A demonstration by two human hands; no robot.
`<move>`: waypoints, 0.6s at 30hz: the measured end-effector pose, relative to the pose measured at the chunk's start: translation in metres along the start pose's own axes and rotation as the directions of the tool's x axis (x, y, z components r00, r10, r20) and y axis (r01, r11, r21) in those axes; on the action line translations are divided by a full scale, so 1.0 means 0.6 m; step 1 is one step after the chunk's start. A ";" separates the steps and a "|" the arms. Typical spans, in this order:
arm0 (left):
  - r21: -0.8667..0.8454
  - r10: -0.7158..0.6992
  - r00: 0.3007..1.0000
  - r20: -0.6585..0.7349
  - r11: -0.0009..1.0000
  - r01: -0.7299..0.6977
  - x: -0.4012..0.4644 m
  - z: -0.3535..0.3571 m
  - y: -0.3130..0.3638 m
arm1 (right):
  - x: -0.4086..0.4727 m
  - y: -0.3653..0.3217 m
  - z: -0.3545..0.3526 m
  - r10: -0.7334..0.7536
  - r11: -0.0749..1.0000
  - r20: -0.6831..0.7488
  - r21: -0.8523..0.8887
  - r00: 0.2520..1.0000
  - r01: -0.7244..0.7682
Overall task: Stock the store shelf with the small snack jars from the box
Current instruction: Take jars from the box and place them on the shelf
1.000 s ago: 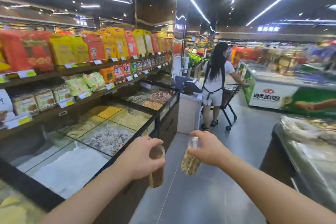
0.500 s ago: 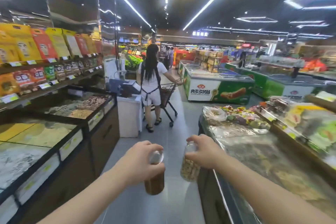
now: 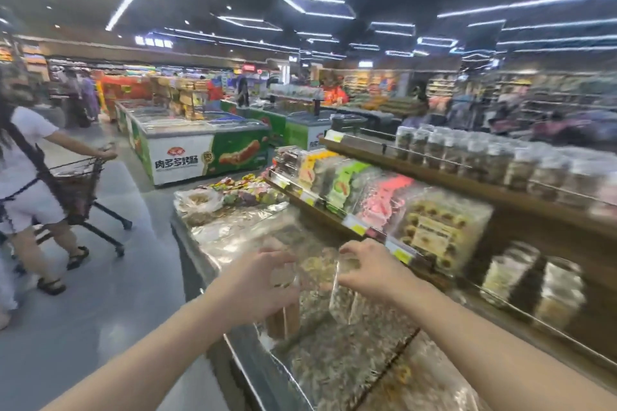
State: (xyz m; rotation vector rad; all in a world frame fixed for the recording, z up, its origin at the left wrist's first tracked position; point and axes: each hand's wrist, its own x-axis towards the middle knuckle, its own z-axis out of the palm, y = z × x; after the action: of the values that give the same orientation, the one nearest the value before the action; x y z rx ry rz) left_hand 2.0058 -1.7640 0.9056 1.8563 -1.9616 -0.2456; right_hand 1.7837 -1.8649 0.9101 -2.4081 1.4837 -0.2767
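My left hand (image 3: 257,280) grips the top of a small clear jar with brown contents (image 3: 283,317), which hangs below it. My right hand (image 3: 370,269) grips the top of a second clear jar filled with pale nuts (image 3: 344,299). Both jars hang over the glass-covered bulk snack counter (image 3: 233,237). To the upper right, a wooden shelf (image 3: 500,190) carries a row of similar clear snack jars (image 3: 474,157). More jars (image 3: 561,294) stand on a lower shelf at the right. No box is in view.
Packaged sweets (image 3: 384,197) fill the middle shelf tier behind price tags. A person in white (image 3: 23,177) pushes a shopping cart (image 3: 80,187) down the aisle at left. Green chest freezers (image 3: 200,150) stand beyond. The grey floor aisle (image 3: 100,294) lies left of the counter.
My view has swung right, from the left wall shelves and aisle to the right-hand counter and jar shelf. Both hands keep their jars and now hang over the counter.
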 end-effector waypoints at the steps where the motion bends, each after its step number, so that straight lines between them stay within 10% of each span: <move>1: 0.005 0.039 0.999 0.025 0.999 -0.039 0.025 0.012 0.023 | -0.009 0.033 -0.010 0.053 0.999 -0.011 0.003 0.999 -0.053; 18: -0.246 0.578 0.767 0.279 0.815 -0.524 0.317 0.202 0.295 | -0.149 0.334 -0.113 0.676 0.734 -0.219 0.116 0.704 -0.669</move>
State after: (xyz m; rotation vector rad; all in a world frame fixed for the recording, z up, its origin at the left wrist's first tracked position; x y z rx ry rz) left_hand 1.7915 -1.9545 0.9046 1.1082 -2.5464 -0.5457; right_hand 1.5544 -1.8797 0.9027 -1.6690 2.3334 -0.4253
